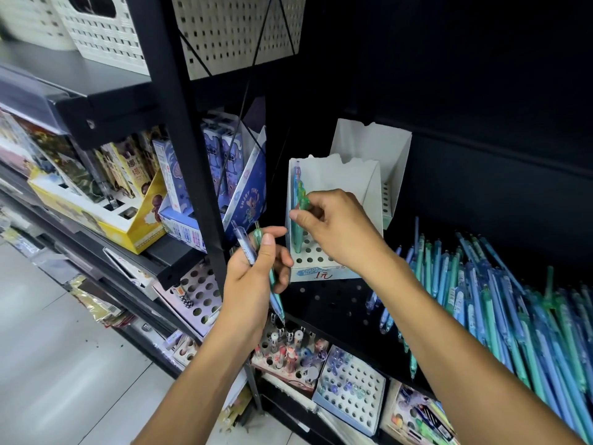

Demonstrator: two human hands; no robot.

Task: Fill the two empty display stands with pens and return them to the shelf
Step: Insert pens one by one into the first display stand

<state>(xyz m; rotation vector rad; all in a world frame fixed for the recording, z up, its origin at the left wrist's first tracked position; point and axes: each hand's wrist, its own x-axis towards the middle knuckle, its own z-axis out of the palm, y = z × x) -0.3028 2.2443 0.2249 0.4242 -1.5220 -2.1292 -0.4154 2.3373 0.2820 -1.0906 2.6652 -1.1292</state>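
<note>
Two white cardboard display stands sit on the black shelf. The near stand (337, 175) has a holed base and holds a few blue and green pens along its left wall. The far stand (401, 155) behind it looks empty. My right hand (340, 229) pinches a green pen (303, 203) over the near stand's left holes. My left hand (256, 271), lower left of the stand, grips two pens (247, 248), one blue and one green. A large loose pile of blue and green pens (500, 303) lies on the shelf to the right.
A black upright post (192, 155) stands just left of the near stand. Left of it are a yellow box (128, 226) and a blue box (247, 194) of boxed pens. Below, holed pen trays (349, 390) hold other pens. White baskets (102, 30) sit above.
</note>
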